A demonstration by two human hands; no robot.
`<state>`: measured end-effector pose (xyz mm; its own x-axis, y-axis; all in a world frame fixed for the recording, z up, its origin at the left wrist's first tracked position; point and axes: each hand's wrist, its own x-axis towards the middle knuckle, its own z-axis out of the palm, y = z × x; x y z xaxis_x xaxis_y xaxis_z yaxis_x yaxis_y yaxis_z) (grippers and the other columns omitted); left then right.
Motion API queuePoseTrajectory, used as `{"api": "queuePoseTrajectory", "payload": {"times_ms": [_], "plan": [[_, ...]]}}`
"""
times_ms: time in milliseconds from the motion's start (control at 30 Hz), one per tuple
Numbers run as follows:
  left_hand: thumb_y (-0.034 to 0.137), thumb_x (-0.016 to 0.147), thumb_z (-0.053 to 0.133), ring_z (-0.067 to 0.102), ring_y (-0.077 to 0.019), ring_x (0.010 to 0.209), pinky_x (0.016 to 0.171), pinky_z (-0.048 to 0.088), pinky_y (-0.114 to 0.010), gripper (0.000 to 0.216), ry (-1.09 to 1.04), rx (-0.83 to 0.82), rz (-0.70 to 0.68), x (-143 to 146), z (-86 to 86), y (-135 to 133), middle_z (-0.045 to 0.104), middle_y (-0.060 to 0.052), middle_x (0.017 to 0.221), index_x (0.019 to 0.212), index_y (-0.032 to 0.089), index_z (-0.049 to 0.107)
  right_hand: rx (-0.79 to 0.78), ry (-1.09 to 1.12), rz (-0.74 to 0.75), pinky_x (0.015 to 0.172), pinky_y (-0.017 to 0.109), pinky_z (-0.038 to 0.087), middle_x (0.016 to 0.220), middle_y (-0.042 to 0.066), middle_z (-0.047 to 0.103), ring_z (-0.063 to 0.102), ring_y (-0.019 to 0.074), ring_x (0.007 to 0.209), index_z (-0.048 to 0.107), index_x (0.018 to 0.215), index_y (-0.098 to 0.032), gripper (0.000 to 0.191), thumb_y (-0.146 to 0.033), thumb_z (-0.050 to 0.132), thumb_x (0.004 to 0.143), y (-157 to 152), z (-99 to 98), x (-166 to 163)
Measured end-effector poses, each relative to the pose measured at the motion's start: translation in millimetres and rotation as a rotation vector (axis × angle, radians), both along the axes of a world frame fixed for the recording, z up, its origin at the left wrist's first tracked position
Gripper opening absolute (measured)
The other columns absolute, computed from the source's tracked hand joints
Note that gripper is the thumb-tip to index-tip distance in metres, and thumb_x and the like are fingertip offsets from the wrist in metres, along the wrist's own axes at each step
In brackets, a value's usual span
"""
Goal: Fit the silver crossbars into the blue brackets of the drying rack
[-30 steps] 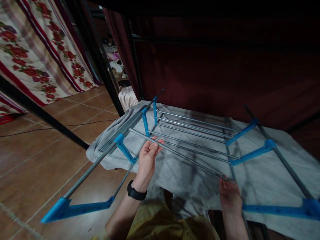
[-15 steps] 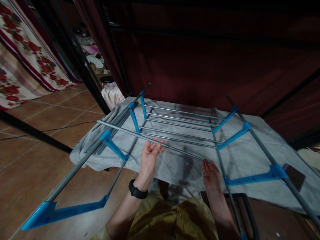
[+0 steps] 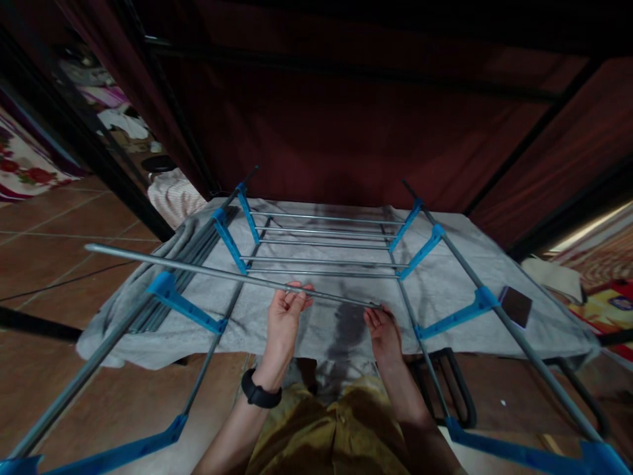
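Note:
A thin grey metal rod [image 3: 198, 268] lies slantwise across the middle, its left end jutting past the left rail. My left hand [image 3: 284, 316], with a black wristband [image 3: 260, 390], pinches the rod near its middle. The fingers of my right hand [image 3: 383, 330] close on its right end. Around both hands stands a rack frame of grey side rails [image 3: 467, 267] joined by blue plastic brackets [image 3: 188, 305]. Several cross rods [image 3: 326, 265] span the far brackets. The near brackets have no rod between them.
A grey cloth [image 3: 321, 330] covers the surface under the rack. Several loose rods [image 3: 190, 270] lie on it at the left. A dark flat box [image 3: 515, 306] sits at the right. Black posts [image 3: 84, 125] and a dark red curtain [image 3: 346, 145] stand behind.
The view has turned right, so the rack appears further left. The rod has swung, its left end now nearer me and reaching further out. Both hands still hold it.

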<state>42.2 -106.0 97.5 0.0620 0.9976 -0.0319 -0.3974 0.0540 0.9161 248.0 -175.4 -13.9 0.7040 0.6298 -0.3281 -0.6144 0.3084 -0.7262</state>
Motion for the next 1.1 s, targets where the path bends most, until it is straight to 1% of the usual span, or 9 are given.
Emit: {"api": "queuePoseTrajectory", "payload": {"times_ms": [167, 300, 500, 633, 700, 800, 867, 1000, 1100], "plan": [[0.032, 0.076, 0.077, 0.071, -0.0201, 0.096, 0.085, 0.054, -0.035, 0.037, 0.041, 0.026, -0.002, 8, -2.4, 0, 0.075, -0.006, 0.095, 0.104, 0.020, 0.056, -0.043, -0.014, 0.056, 0.080, 0.040, 0.061, 0.085, -0.002, 0.072, 0.073, 0.0203, 0.085, 0.063, 0.098, -0.026, 0.035, -0.025, 0.078, 0.066, -7, -1.9, -11], [0.031, 0.077, 0.075, 0.071, -0.0204, 0.095, 0.084, 0.053, -0.035, 0.035, 0.071, 0.035, -0.026, 15, -7.2, 2, 0.075, -0.006, 0.095, 0.105, 0.020, 0.057, -0.059, -0.039, 0.090, 0.078, 0.039, 0.060, 0.091, -0.001, 0.072, 0.073, 0.0205, 0.086, 0.063, 0.099, -0.027, 0.036, -0.028, 0.078, 0.066, -9, -1.5, -24], [0.032, 0.080, 0.072, 0.069, -0.0191, 0.092, 0.085, 0.053, -0.035, 0.030, 0.104, 0.019, -0.082, 31, -25.7, -1, 0.073, -0.007, 0.098, 0.102, 0.020, 0.055, -0.067, -0.067, 0.104, 0.073, 0.034, 0.059, 0.094, -0.002, 0.071, 0.070, 0.0174, 0.080, 0.064, 0.100, -0.026, 0.043, -0.027, 0.080, 0.060, -8, 4.8, -45], [0.034, 0.086, 0.067, 0.067, -0.0179, 0.089, 0.085, 0.052, -0.034, 0.022, 0.164, 0.096, -0.078, 36, -36.6, -2, 0.070, -0.005, 0.094, 0.099, 0.021, 0.055, -0.105, -0.052, 0.173, 0.070, 0.034, 0.059, 0.096, 0.000, 0.074, 0.069, 0.0187, 0.078, 0.067, 0.104, -0.026, 0.048, -0.030, 0.081, 0.057, -8, 5.3, -55], [0.032, 0.088, 0.063, 0.065, -0.0170, 0.086, 0.083, 0.051, -0.032, 0.019, 0.217, 0.158, -0.075, 33, -38.2, 1, 0.068, -0.004, 0.091, 0.100, 0.021, 0.054, -0.135, -0.051, 0.231, 0.070, 0.034, 0.059, 0.094, 0.001, 0.074, 0.069, 0.0190, 0.078, 0.070, 0.098, -0.025, 0.044, -0.030, 0.081, 0.056, -7, 3.6, -55], [0.027, 0.090, 0.058, 0.062, -0.0162, 0.080, 0.080, 0.048, -0.030, 0.018, 0.316, 0.229, -0.041, 23, -35.0, 7, 0.067, -0.002, 0.088, 0.106, 0.021, 0.052, -0.178, -0.089, 0.279, 0.072, 0.032, 0.058, 0.097, 0.003, 0.075, 0.068, 0.0189, 0.082, 0.073, 0.090, -0.023, 0.036, -0.030, 0.081, 0.055, -6, 0.9, -50], [0.027, 0.090, 0.057, 0.061, -0.0171, 0.080, 0.079, 0.046, -0.030, 0.023, 0.387, 0.261, -0.035, 12, -30.0, 12, 0.065, -0.002, 0.088, 0.112, 0.022, 0.051, -0.194, -0.117, 0.270, 0.074, 0.032, 0.057, 0.100, 0.004, 0.075, 0.068, 0.0190, 0.085, 0.074, 0.091, -0.024, 0.036, -0.031, 0.081, 0.056, -5, 0.9, -42], [0.028, 0.090, 0.054, 0.061, -0.0182, 0.080, 0.077, 0.045, -0.031, 0.034, 0.607, 0.303, -0.109, -12, -21.6, 19, 0.063, -0.001, 0.089, 0.124, 0.023, 0.050, -0.169, -0.156, 0.236, 0.076, 0.032, 0.056, 0.099, 0.005, 0.075, 0.068, 0.0192, 0.087, 0.074, 0.089, -0.022, 0.032, -0.031, 0.081, 0.059, -2, 8.0, -19], [0.028, 0.090, 0.051, 0.062, -0.0190, 0.081, 0.078, 0.046, -0.032, 0.033, 0.713, 0.331, -0.127, -29, -22.5, 22, 0.063, -0.002, 0.090, 0.123, 0.024, 0.052, -0.139, -0.185, 0.197, 0.075, 0.032, 0.054, 0.095, 0.005, 0.075, 0.068, 0.0182, 0.084, 0.073, 0.086, -0.022, 0.027, -0.029, 0.080, 0.061, 1, 17.5, -1]]}}
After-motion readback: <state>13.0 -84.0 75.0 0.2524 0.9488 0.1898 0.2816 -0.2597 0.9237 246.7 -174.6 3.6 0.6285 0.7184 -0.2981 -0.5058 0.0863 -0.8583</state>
